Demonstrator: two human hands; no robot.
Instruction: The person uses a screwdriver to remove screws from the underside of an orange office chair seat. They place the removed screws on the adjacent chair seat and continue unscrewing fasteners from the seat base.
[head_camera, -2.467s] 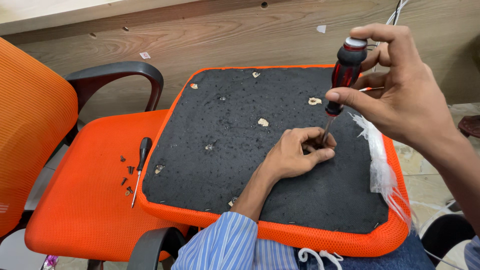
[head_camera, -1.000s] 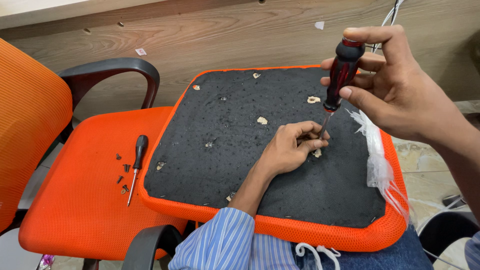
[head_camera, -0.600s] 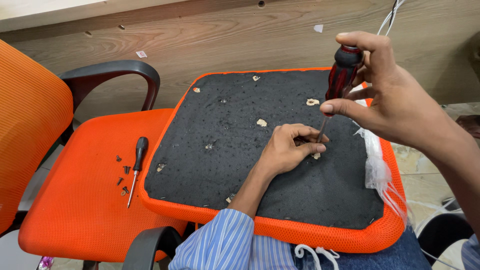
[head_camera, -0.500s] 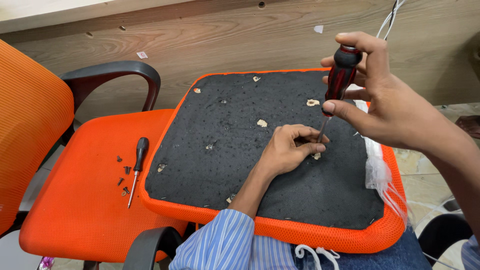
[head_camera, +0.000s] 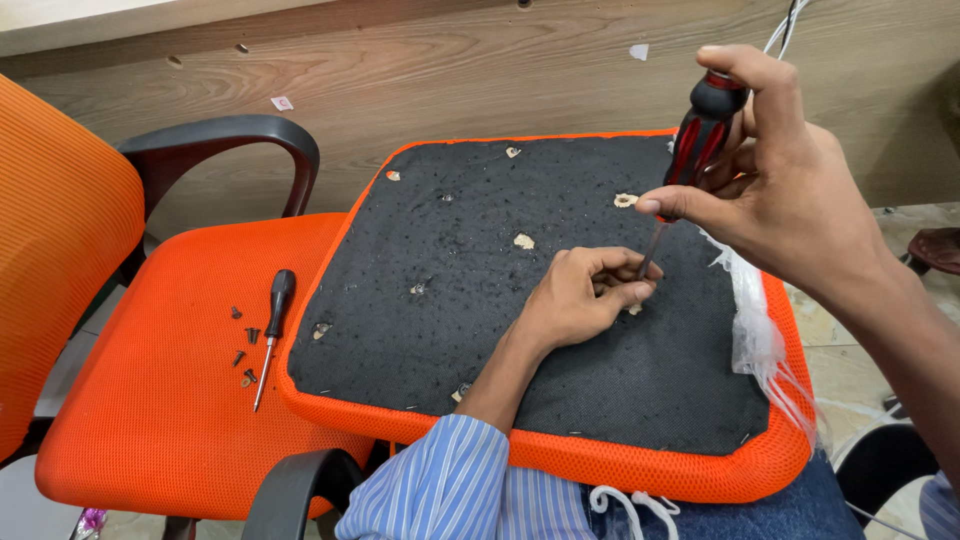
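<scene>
A red-and-black screwdriver (head_camera: 700, 135) stands nearly upright in the upper right of the frame, its handle tilted slightly right, its thin metal shaft running down and left to a tip hidden among fingers at centre frame. The tip meets the black fabric underside of an upturned seat pad (head_camera: 500, 330), edged in orange mesh, which fills the middle of the frame and lies flat across the person's lap. Small pale torn patches dot the black fabric, one just beside the tip. Crumpled clear plastic (head_camera: 757, 330) clings to the pad's right edge.
</scene>
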